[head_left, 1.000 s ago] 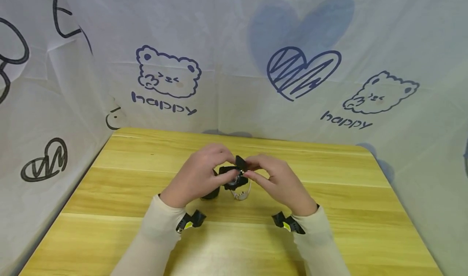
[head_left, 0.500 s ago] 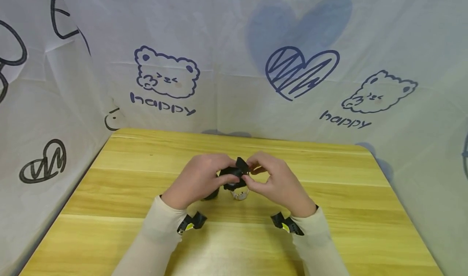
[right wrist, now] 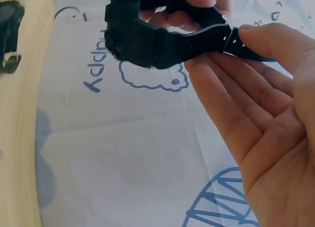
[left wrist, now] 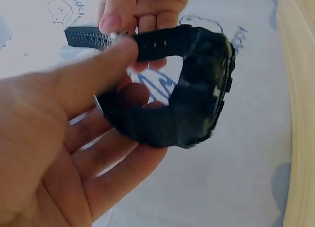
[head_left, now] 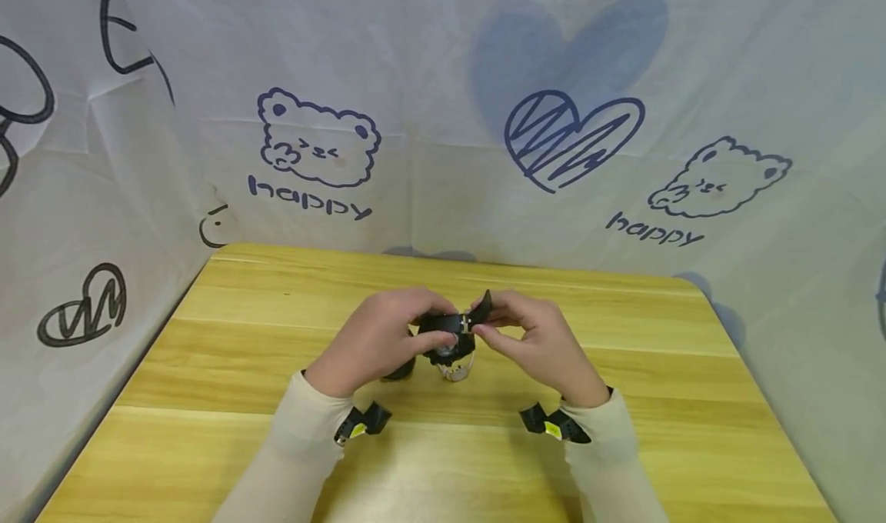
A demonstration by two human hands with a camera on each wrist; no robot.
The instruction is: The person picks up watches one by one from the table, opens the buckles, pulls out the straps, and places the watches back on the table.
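Note:
Both hands hold a black wristwatch (head_left: 443, 323) above the table, its strap bent into a loop. My left hand (head_left: 374, 338) grips the strap, thumb on the inner side and fingers beneath in the left wrist view. The thumb and fingers of my right hand (head_left: 547, 342) pinch the strap beside the metal buckle (head_left: 465, 322). Past the buckle the strap's free end (left wrist: 83, 37) sticks out, with rows of small holes in it. The chunky watch case (left wrist: 204, 84) faces away from the hands in the left wrist view.
Below the held watch, a pale, thin-banded watch (head_left: 455, 372) lies on the wooden table (head_left: 415, 461). A second black watch (head_left: 400, 370) stands left of it, partly hidden by my left hand. White printed cloth (head_left: 443, 123) hangs behind the table.
The strap's free end has swung right and now points up and right past the buckle. My right hand has shifted slightly right; the left has stayed nearly in place.

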